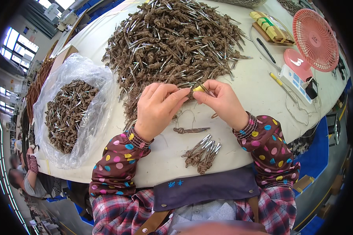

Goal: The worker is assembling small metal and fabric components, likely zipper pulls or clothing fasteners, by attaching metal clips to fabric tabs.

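Note:
My left hand (157, 109) and my right hand (219, 101) meet over the white table (259, 90), fingertips pinching together on a small yellow piece (199, 89) with a thin brown cord. Just beyond them lies a big heap of knotted brown cords with metal tips (172, 39). Below my hands a single knotted cord (190, 130) lies alone. Nearer the table's front edge sits a small bundle of several knotted cords (202, 152).
A clear plastic bag (72, 109) full of the same cords sits at the left. A pink desk fan (313, 43), a white box (298, 80), a pen (266, 50), a yellow-handled tool (278, 81) and a yellow-green packet (271, 28) lie at the right. Another person (27, 176) is at far left.

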`<action>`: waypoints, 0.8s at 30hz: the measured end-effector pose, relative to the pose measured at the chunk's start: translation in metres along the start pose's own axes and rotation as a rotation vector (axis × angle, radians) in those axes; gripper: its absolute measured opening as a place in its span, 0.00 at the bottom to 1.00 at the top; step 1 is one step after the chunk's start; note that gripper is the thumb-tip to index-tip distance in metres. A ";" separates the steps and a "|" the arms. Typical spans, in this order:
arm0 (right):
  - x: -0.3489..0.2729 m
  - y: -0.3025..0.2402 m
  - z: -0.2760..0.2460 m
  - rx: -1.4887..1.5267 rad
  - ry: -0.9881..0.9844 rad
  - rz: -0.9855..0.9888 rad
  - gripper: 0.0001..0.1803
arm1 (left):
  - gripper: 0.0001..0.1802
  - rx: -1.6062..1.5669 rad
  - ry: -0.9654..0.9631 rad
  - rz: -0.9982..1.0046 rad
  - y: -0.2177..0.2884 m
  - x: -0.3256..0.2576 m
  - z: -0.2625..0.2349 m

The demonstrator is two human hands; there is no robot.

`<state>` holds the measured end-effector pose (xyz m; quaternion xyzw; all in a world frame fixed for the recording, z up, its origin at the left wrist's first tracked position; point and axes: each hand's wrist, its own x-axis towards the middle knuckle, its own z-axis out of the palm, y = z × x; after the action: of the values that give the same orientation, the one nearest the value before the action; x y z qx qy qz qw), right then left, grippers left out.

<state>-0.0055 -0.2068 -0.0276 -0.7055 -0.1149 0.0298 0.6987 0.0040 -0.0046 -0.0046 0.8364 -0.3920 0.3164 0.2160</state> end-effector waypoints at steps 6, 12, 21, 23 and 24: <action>-0.004 -0.020 0.000 0.091 -0.075 0.235 0.12 | 0.10 0.071 0.068 0.129 -0.002 0.003 -0.003; 0.004 -0.006 -0.011 0.071 0.003 0.049 0.11 | 0.07 -0.284 -0.618 -0.192 -0.006 0.002 -0.038; -0.001 -0.008 -0.003 -0.051 -0.020 0.037 0.11 | 0.12 -0.018 -0.077 -0.079 0.002 0.012 -0.022; -0.001 -0.008 -0.001 -0.034 -0.050 0.047 0.11 | 0.09 0.051 -0.019 0.008 -0.003 0.009 -0.016; -0.002 -0.011 0.000 -0.032 -0.053 0.048 0.11 | 0.10 0.084 -0.025 0.051 -0.006 0.006 -0.014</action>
<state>-0.0084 -0.2070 -0.0169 -0.7182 -0.1169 0.0637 0.6830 0.0065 0.0046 0.0091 0.8385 -0.4021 0.3273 0.1677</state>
